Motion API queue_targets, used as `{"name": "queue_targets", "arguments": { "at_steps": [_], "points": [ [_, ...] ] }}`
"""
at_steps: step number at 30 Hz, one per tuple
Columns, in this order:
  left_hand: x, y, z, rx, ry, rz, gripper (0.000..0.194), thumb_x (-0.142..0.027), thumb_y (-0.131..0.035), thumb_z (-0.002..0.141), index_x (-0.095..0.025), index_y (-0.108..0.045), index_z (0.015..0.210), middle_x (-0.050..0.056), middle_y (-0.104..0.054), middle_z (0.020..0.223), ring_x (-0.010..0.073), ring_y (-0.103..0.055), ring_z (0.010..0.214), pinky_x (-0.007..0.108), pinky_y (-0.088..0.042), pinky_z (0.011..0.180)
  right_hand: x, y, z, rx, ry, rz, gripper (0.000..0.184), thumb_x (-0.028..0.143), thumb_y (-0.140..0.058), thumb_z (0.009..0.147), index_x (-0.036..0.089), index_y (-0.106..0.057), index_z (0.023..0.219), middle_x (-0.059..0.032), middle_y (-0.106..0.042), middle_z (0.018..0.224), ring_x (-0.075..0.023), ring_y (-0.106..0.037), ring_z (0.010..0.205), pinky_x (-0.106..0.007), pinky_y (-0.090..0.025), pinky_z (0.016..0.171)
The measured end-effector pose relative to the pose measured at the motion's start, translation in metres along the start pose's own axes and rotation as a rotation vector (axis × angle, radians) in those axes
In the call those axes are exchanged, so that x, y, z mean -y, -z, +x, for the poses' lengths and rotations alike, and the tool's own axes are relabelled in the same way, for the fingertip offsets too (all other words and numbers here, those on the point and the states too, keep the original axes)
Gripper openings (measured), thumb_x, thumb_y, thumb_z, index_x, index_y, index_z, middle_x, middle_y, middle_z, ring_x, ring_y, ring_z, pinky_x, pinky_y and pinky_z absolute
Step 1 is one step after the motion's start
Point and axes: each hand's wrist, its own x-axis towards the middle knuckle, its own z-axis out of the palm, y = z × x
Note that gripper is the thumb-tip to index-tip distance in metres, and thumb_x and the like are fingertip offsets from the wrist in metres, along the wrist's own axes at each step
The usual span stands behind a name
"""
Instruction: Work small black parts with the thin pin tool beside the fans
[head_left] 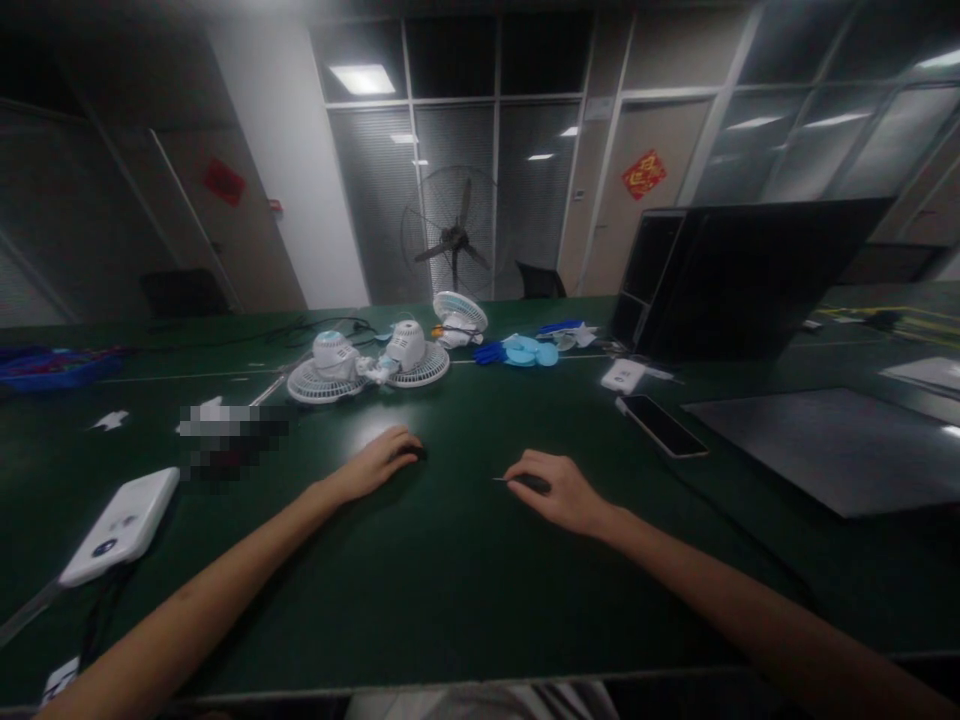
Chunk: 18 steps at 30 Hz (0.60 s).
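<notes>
My right hand (559,490) is closed around the dark handle of what looks like a small screwdriver (534,483); its thin metal shaft points left, low over the green table. To the left, my left hand (382,462) rests by the tabletop with its fingers curled over a small black object (411,453), mostly hidden, whose kind I cannot make out. The two hands are apart. Beyond my left hand lie small white fans, one (330,365) and another (412,355) face down, with a third tilted fan (459,318) behind them.
Light blue fan blades (529,350) lie at the back centre. At right are a phone (664,425), a small white box (622,375), a grey mat (832,445) and a large black monitor (750,280). A white device (124,525) and a blue tray (60,372) sit at left.
</notes>
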Motion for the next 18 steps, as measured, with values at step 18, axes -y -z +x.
{"name": "queue_targets", "arguments": {
  "at_steps": [18],
  "points": [
    [0.108,0.070,-0.041,-0.274,0.433,-0.016,0.066,-0.067,-0.071,0.078,-0.018,-0.073,0.123,0.013,-0.071,0.122,0.0295,-0.068,0.100,0.035,-0.054,0.083,0.000,0.001,0.001,0.017,-0.022,0.004,0.022,0.038,-0.057,0.107,0.023,-0.072,0.116,-0.0050,-0.070,0.108,-0.0195,-0.067,0.092,-0.031,-0.056,0.079]
  ]
}}
